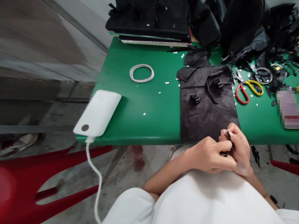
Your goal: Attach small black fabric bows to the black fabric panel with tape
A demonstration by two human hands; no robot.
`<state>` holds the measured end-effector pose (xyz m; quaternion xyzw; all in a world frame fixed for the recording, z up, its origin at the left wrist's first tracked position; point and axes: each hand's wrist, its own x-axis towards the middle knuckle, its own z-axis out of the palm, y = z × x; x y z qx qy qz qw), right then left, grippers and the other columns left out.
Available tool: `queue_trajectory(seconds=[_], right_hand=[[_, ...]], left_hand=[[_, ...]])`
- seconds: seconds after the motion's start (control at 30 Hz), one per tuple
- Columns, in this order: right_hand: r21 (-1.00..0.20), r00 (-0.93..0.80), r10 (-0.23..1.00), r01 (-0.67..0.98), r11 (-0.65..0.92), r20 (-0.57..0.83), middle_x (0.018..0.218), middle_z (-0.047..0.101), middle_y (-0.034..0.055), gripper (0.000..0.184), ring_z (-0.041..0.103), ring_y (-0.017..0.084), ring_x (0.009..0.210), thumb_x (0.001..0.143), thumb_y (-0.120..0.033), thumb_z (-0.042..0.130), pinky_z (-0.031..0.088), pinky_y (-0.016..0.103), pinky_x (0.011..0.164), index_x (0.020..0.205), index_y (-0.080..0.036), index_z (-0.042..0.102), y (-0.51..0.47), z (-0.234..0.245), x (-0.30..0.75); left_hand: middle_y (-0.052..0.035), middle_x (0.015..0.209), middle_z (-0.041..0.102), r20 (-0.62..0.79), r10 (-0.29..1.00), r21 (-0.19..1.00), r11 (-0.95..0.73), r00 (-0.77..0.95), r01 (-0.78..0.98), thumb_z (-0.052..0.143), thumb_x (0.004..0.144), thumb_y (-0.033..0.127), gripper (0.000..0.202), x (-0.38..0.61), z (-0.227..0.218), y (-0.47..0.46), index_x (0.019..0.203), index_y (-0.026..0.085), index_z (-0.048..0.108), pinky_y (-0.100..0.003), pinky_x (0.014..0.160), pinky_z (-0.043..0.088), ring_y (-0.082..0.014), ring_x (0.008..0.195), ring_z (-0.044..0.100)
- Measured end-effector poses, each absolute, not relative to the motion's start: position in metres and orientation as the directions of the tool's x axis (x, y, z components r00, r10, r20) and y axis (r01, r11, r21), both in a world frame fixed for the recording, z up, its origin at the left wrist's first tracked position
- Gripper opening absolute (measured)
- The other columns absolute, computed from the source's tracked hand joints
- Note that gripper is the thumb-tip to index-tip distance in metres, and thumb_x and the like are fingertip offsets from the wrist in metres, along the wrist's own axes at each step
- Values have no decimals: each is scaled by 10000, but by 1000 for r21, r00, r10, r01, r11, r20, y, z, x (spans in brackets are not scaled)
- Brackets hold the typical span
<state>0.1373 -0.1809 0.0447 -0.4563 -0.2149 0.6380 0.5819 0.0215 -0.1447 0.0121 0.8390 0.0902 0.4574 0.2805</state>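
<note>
My left hand (207, 154) and my right hand (240, 149) meet just below the front edge of the green table (144, 102), both pinched on a small black strip (229, 137) held between the fingers. Directly ahead of them a sheet of black paper (205, 115) lies flat on the table. On that sheet rest two small folded black pieces (195, 98) (217, 83).
A white power bank (98, 112) with a white cable (94, 174) overhangs the left front corner. A white tape ring (141, 73) lies mid-table. Red and yellow scissors (245, 88) lie right of the sheet. Black material piles (151, 18) fill the back. A red chair (35, 183) stands lower left.
</note>
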Motion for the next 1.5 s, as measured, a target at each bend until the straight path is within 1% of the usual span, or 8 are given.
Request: queue_trajectory(seconds=[0.17,0.33,0.5,0.63,0.87,1.13,1.4,1.5], right_hand=[[-818,122,946,-542,-190,-301,540,395,-75,287,277,70,490,868,-315,634,282,159,441,712,-217,413,-181,43,137],[-858,118,969,-495,-133,-218,553,407,-65,249,313,78,487,889,-355,594,296,188,449,733,-217,458,-179,42,144],[-889,109,983,-450,-85,-150,596,448,-55,250,338,86,485,870,-417,605,292,206,439,770,-229,474,-179,41,152],[-932,188,972,-357,-69,-144,607,447,-56,265,330,78,495,874,-403,618,278,199,451,763,-230,451,-182,34,153],[-914,266,950,-404,-46,-165,536,390,-81,279,212,45,411,875,-381,631,221,169,380,705,-222,477,-180,33,147],[-801,240,939,-596,-57,-246,452,278,-110,258,79,37,389,886,-343,627,137,124,351,698,-235,488,-180,44,140],[-790,240,940,-611,-48,-243,444,241,-124,297,48,45,385,890,-378,622,159,126,341,709,-244,428,-178,42,135],[-809,229,949,-587,-42,-215,454,255,-120,272,83,45,381,906,-364,604,175,131,353,718,-242,448,-177,40,138]], left_hand=[[41,627,284,702,446,617,-771,555,-160,566,871,206,302,24,9,-144,583,185,477,-216,437,194,-77,502,196],[60,635,324,646,638,757,-605,419,-246,613,875,214,289,31,15,-149,713,206,374,-199,502,259,-73,552,302],[60,668,371,340,846,932,-244,411,-270,575,927,308,253,28,20,-152,766,200,412,-206,534,284,-65,550,310],[49,662,406,162,879,974,-70,449,-214,535,959,406,306,23,24,-150,763,187,449,-223,566,304,-77,574,355],[38,658,398,47,810,824,299,584,-481,637,915,395,374,29,21,-149,672,160,477,-244,622,299,-82,629,355],[51,616,339,49,807,649,422,589,-633,733,840,393,405,38,9,-152,646,153,471,-248,553,231,-62,572,326],[63,644,300,-80,752,554,579,655,-598,774,787,473,503,38,9,-153,647,164,403,-233,429,108,-22,474,248],[61,645,298,-52,766,590,541,641,-599,735,820,496,482,37,8,-151,668,168,416,-230,451,140,-32,493,248]])
